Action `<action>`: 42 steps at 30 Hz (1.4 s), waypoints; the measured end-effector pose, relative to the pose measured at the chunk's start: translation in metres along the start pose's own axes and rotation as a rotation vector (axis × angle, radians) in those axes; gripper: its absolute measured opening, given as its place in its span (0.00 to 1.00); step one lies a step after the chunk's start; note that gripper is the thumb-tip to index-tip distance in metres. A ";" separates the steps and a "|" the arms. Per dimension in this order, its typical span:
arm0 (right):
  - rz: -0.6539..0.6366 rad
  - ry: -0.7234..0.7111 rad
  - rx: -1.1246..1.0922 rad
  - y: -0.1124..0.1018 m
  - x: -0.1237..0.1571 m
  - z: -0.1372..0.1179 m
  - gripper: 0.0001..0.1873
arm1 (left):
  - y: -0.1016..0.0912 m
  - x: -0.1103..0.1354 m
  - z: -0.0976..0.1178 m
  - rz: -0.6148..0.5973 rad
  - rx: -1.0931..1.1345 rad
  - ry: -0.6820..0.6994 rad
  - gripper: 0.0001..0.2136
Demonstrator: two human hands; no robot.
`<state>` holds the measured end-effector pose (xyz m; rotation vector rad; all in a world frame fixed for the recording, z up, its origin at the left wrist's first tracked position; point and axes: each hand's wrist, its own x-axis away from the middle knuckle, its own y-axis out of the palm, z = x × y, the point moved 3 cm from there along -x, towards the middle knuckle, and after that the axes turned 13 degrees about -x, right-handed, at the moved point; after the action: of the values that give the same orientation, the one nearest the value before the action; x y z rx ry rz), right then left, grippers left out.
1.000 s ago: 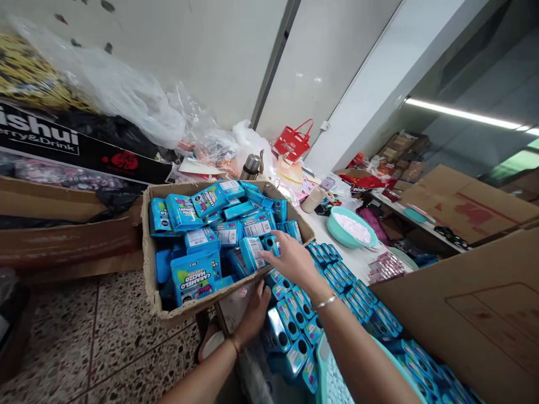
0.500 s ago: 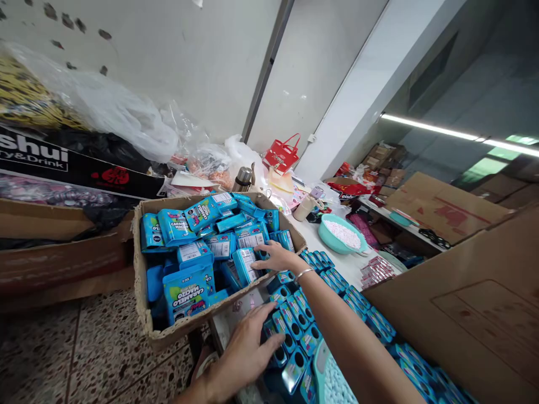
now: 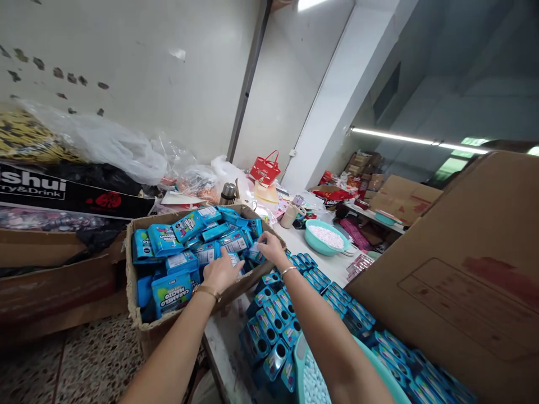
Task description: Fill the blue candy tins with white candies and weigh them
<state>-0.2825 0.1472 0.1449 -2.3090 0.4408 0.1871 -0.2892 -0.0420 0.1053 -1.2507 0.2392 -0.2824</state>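
Note:
A worn cardboard box (image 3: 133, 314) at the table's left edge is heaped with several blue candy packs (image 3: 170, 290). Both my hands reach into its right side. My left hand (image 3: 220, 272) lies knuckles-up over a blue pack, fingers curled down onto it. My right hand (image 3: 269, 247) is just beyond, fingers bent round a small blue pack at the box's far wall. Rows of small open blue containers (image 3: 273, 314) stand on the table under my right forearm.
A teal bowl of white candies (image 3: 325, 238) sits further back on the table, another teal basket (image 3: 320, 381) below my right arm. A big cardboard sheet (image 3: 463, 292) leans at right. Bags, a flask (image 3: 228, 193) and a red bag (image 3: 264, 167) crowd the back. Terrazzo floor (image 3: 84, 365) lies left.
My left hand rose from the table edge below the box and went into the box beside my right hand. My right hand stayed in the box, fingers curling on a pack.

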 end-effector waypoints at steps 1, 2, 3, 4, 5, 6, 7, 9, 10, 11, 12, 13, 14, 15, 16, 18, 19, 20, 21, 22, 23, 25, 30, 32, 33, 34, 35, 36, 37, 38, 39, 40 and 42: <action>0.061 0.004 -0.057 -0.007 0.003 0.001 0.09 | 0.000 -0.003 0.001 0.014 0.003 -0.019 0.38; 0.123 0.004 -0.115 -0.015 0.008 0.001 0.10 | -0.003 -0.004 0.001 0.032 0.003 -0.033 0.38; 0.185 0.001 -0.171 -0.023 0.015 0.000 0.11 | -0.007 -0.004 0.002 0.056 0.004 -0.045 0.39; 0.244 -0.003 -0.225 -0.033 0.023 0.000 0.13 | -0.013 -0.003 0.002 0.088 0.002 -0.054 0.39; 0.299 -0.008 -0.275 -0.043 0.034 0.000 0.14 | -0.020 0.001 0.003 0.140 0.010 -0.055 0.38; 0.348 -0.011 -0.318 -0.054 0.047 0.000 0.15 | -0.027 0.008 0.005 0.215 0.038 -0.034 0.36; 0.392 -0.012 -0.352 -0.065 0.063 0.001 0.15 | -0.034 0.016 0.008 0.304 0.092 0.024 0.34; 0.475 -0.005 -0.434 -0.087 0.101 0.006 0.15 | -0.043 0.040 0.018 0.454 0.258 0.259 0.26; 0.517 0.007 -0.493 -0.096 0.124 0.010 0.15 | -0.043 0.055 0.025 0.488 0.350 0.419 0.22; 0.562 0.023 -0.567 -0.104 0.148 0.013 0.14 | -0.040 0.069 0.032 0.482 0.421 0.574 0.20; 0.611 0.044 -0.640 -0.111 0.173 0.016 0.13 | -0.034 0.084 0.039 0.452 0.467 0.707 0.20; 0.665 0.070 -0.711 -0.116 0.198 0.019 0.12 | -0.025 0.098 0.046 0.410 0.496 0.810 0.21; 0.722 0.099 -0.771 -0.119 0.222 0.020 0.11 | -0.015 0.111 0.053 0.371 0.513 0.887 0.22; 0.782 0.130 -0.812 -0.120 0.246 0.021 0.11 | -0.003 0.124 0.061 0.333 0.519 0.948 0.23; 0.842 0.160 -0.848 -0.119 0.268 0.021 0.11 | 0.010 0.136 0.069 0.298 0.515 1.001 0.24; 0.939 0.221 -0.906 -0.113 0.308 0.021 0.10 | 0.035 0.159 0.086 0.250 0.490 1.113 0.27; 0.968 0.245 -0.925 -0.108 0.324 0.020 0.10 | 0.047 0.170 0.094 0.241 0.479 1.170 0.28; 0.985 0.264 -0.935 -0.104 0.339 0.020 0.10 | 0.056 0.180 0.102 0.231 0.470 1.228 0.30; 0.996 0.276 -0.935 -0.100 0.351 0.020 0.09 | 0.064 0.190 0.109 0.219 0.469 1.278 0.31; 1.006 0.279 -0.924 -0.097 0.362 0.020 0.09 | 0.070 0.198 0.115 0.200 0.478 1.315 0.31; 1.023 0.274 -0.899 -0.097 0.372 0.021 0.08 | 0.074 0.204 0.121 0.167 0.493 1.340 0.31; 1.093 0.247 -0.790 -0.103 0.391 0.021 0.07 | 0.078 0.212 0.129 0.033 0.527 1.352 0.29; 1.056 0.236 -0.352 -0.141 0.428 0.007 0.14 | 0.079 0.210 0.139 -0.572 0.729 1.098 0.23; 0.862 0.212 -0.273 -0.153 0.433 -0.001 0.20 | 0.078 0.206 0.141 -0.806 0.858 0.961 0.25; 0.753 0.193 -0.268 -0.156 0.434 -0.005 0.24 | 0.077 0.204 0.144 -0.905 0.903 0.921 0.25; 0.649 0.176 -0.283 -0.158 0.434 -0.009 0.27 | 0.075 0.202 0.147 -0.971 0.929 0.901 0.25; 0.556 0.166 -0.312 -0.159 0.433 -0.012 0.30 | 0.072 0.200 0.150 -0.998 0.941 0.903 0.24; 0.480 0.166 -0.348 -0.159 0.431 -0.014 0.32 | 0.068 0.198 0.154 -0.995 0.944 0.921 0.22; 0.422 0.172 -0.388 -0.158 0.430 -0.015 0.33 | 0.066 0.197 0.158 -0.986 0.950 0.938 0.21; 0.386 0.180 -0.430 -0.157 0.428 -0.016 0.33 | 0.065 0.197 0.161 -1.002 0.963 0.939 0.20; 0.371 0.190 -0.477 -0.155 0.426 -0.016 0.33 | 0.065 0.199 0.163 -1.063 0.991 0.915 0.21; 0.373 0.202 -0.531 -0.153 0.424 -0.015 0.32 | 0.068 0.204 0.165 -1.170 1.032 0.861 0.23; 0.414 0.232 -0.652 -0.145 0.423 -0.010 0.30 | 0.077 0.220 0.164 -1.442 1.142 0.683 0.27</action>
<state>0.1638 0.1254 0.1368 -2.8588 1.1132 0.2989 -0.0225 0.0522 0.0757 0.0712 -0.2931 -1.8014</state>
